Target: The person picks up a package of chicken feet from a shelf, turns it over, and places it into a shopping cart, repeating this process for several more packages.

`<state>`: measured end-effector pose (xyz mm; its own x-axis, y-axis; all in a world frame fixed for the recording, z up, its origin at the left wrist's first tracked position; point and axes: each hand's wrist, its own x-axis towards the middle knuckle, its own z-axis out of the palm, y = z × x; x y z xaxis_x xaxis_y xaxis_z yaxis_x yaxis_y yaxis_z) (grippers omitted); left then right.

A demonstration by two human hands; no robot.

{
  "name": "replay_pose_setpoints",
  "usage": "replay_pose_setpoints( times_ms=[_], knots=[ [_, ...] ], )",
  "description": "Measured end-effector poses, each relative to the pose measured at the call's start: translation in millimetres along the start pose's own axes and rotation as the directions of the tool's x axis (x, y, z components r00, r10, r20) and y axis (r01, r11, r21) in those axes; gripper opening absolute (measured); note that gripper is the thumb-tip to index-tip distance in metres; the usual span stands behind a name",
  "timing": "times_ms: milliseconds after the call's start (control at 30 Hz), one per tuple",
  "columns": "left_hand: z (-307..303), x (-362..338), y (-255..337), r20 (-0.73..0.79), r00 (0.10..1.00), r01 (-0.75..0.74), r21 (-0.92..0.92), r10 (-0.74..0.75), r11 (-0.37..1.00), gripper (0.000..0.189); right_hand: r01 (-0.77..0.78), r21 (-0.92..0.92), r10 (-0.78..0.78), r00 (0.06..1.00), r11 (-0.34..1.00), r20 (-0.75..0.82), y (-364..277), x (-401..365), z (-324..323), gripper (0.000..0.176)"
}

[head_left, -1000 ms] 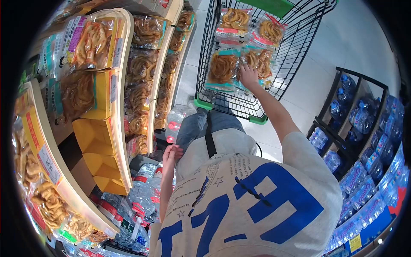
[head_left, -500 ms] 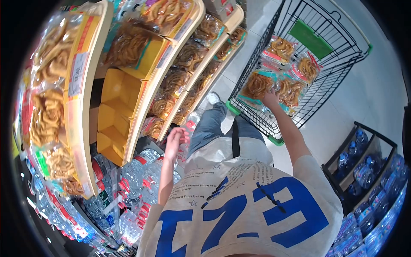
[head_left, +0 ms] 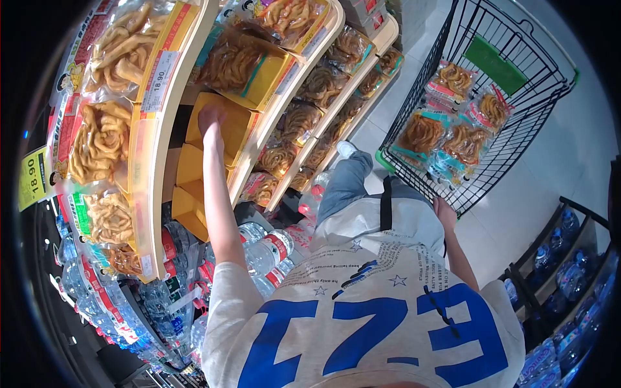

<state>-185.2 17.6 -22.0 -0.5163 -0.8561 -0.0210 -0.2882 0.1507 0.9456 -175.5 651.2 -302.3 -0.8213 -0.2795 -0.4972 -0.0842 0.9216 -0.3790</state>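
My left hand [head_left: 212, 121] reaches into a yellow display box [head_left: 236, 132] on the shelf. Its fingers are smeared by motion, and anything in them cannot be made out. At the near right corner of the shopping cart [head_left: 414, 184], my right hand [head_left: 444, 212] is closed on the cart's edge. Several clear bags of brown, curled food lie in the cart, among them a dark bag [head_left: 420, 134] and a lighter one [head_left: 466, 142]. More such bags [head_left: 236, 61] fill the box just beyond my left hand.
Shelf edges [head_left: 184, 48] curve along the left, with packaged food [head_left: 103, 142] behind them. Large water bottles [head_left: 268, 251] stand low beside my legs. A dark rack [head_left: 543, 258] with blue bottles is at the right. A yellow price tag [head_left: 33, 179] hangs far left.
My left hand has moved up and into the yellow box. My right hand has left the bags and come back to the cart's near edge. The view has shifted left.
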Motion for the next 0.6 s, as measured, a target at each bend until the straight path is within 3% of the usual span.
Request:
replay_pose_setpoints(
  times_ms=[100, 233, 333, 433, 567, 600],
  knots=[
    [19.7, 37.0, 7.0, -0.069, 0.997, 0.013, -0.083, -0.019, 0.996, 0.041, -0.031, -0.026, 0.026, 0.982, 0.999, -0.185, -0.7, 7.1, 10.6, 0.03],
    [25.8, 64.5, 28.6, 0.068, 0.998, -0.004, -0.114, 0.011, 0.994, 0.054, -0.057, 0.035, 0.061, 0.989, 0.998, -0.136, -5.6, 5.9, 4.1, 0.031],
    [32.6, 79.2, 25.9, -0.003, 1.0, -0.004, -0.127, 0.004, 0.992, 0.04, -0.065, 0.019, 0.067, 0.986, 0.998, -0.152, -6.8, 5.9, 3.9, 0.03],
    [30.6, 98.6, 18.3, -0.101, 0.992, 0.086, 0.066, -0.08, 0.994, 0.032, -0.081, 0.035, 0.086, 0.984, 0.996, -0.159, -7.7, 7.5, 0.8, 0.029],
    [37.0, 110.0, -10.0, -0.045, 0.963, -0.266, -0.003, 0.266, 0.964, 0.033, -0.106, 0.023, 0.108, 0.977, 0.994, -0.181, -10.0, 8.4, 2.1, 0.027],
    [39.2, 102.4, -4.9, -0.092, 0.965, -0.246, 0.016, 0.247, 0.969, 0.034, -0.104, 0.02, 0.106, 0.974, 0.994, -0.199, -9.9, 8.8, 4.7, 0.026]
  ],
)
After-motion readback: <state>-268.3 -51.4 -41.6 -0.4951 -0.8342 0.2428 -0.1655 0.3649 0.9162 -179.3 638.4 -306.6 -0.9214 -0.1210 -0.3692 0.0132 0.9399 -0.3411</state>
